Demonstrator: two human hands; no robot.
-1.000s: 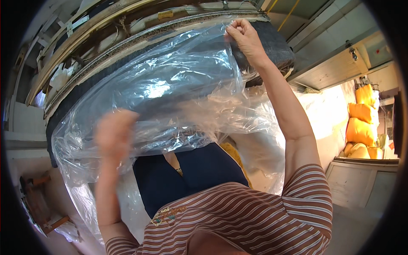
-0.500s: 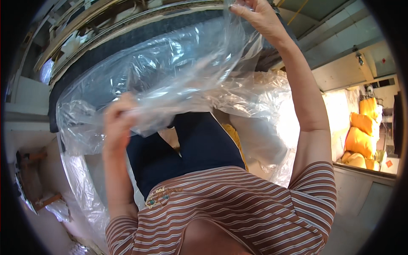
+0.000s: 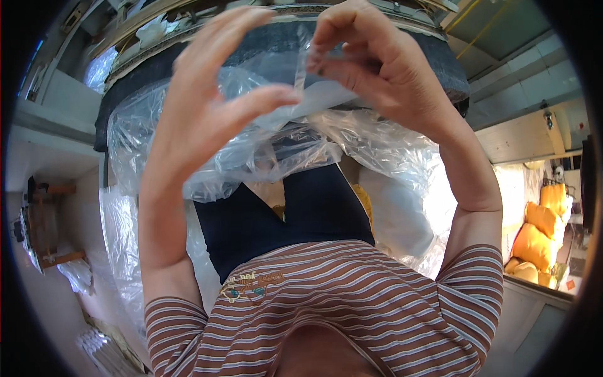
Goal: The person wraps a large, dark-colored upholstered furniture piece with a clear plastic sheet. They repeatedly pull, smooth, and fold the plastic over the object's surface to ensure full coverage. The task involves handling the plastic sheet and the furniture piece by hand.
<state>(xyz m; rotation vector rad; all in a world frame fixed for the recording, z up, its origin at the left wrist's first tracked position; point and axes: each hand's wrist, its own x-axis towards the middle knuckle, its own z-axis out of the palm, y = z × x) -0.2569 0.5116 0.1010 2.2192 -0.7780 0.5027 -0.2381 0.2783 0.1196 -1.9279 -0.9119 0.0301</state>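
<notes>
My left hand [image 3: 195,103] is raised on the left with its fingers curved and spread and the thumb stretched out. Nothing sits in its grasp, and motion smears it a little. Opposite it, my right hand [image 3: 392,69] pinches a narrow upright strip of clear plastic film [image 3: 301,60] between thumb and fingertips. A crumpled clear plastic sheet [image 3: 251,154] lies below both hands, over the near side of a dark-covered work surface [image 3: 433,66] and down toward my lap.
Wooden slats [image 3: 157,16] run along the far side behind the dark surface. More clear plastic [image 3: 122,232] hangs on the left. A wooden-framed object [image 3: 47,220] stands at the far left. Filled orange-yellow sacks [image 3: 537,245] are stacked at the right, beyond a pale wall.
My left hand has let go of the plastic, risen and spread its fingers. My right hand has come down and inward. The sheet has sunk toward the work surface.
</notes>
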